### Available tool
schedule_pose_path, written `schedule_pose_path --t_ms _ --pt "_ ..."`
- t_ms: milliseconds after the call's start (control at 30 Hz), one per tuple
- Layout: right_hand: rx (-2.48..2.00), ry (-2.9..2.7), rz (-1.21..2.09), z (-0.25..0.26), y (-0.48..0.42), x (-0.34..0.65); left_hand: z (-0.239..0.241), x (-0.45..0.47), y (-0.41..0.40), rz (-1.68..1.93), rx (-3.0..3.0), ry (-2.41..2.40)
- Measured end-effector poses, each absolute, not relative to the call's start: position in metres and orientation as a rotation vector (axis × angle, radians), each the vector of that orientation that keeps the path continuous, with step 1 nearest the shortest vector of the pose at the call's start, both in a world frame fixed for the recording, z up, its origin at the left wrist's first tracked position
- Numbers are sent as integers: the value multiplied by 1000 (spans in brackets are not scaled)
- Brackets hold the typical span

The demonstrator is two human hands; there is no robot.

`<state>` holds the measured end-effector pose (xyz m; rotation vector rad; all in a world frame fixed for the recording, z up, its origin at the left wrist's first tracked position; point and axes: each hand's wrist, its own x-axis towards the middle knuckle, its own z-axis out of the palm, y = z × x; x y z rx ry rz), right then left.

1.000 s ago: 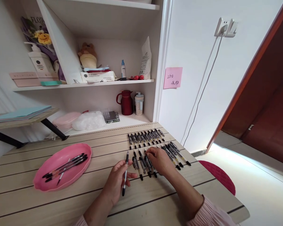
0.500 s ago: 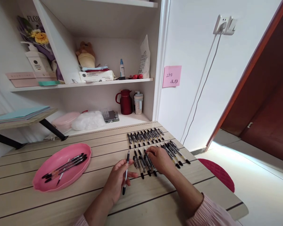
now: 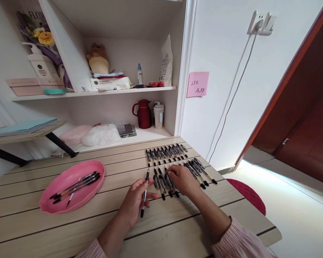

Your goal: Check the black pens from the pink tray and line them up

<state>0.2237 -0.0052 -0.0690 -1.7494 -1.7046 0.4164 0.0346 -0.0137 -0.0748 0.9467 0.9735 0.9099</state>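
Note:
My left hand (image 3: 137, 199) holds a pen (image 3: 145, 193) between thumb and fingers. The pen stands nearly upright in the view, its black end downward, above the wooden table. My right hand (image 3: 181, 178) is closed, with its fingertips at the near row of pens (image 3: 168, 184), and partly covers that row. Whatever the right fingers grip is hidden. Behind the near row lies a far row of pens and black caps (image 3: 165, 154). To the left, several pens (image 3: 76, 188) lie in a pink oval tray (image 3: 50, 206).
The table (image 3: 153, 236) ends at a rounded right corner near a dark pink stool (image 3: 249, 195). Shelves behind hold a red jug (image 3: 144, 114), a tumbler (image 3: 158, 116) and a plastic bag (image 3: 101, 135). A small raised stand (image 3: 40, 134) occupies the left side.
The camera view has shifted slightly. Both hands keep nearly the same pose, the left still holding its pen and the right still at the near row.

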Motion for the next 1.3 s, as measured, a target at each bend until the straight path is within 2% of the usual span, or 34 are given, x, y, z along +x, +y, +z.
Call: schedule_pose_path --t_ms 400,600,700,867,1067,1300 --pt "-1674 -1678 440 -72 -7 219 -71 34 -17 931 990 988" --pt "-1279 -1479 1000 -74 -10 195 -73 41 -24 928 1077 927" --pt "-1124 -1305 1156 -73 -11 186 -73 44 -28 938 1115 916" --pt "-1050 -1118 1168 -72 -11 184 -76 46 -29 945 1214 993" --pt "-1076 -1133 1133 -69 -13 184 -77 46 -30 905 1284 1047" --pt "-976 -1138 1243 -68 -16 184 -72 47 -33 871 1234 1014"
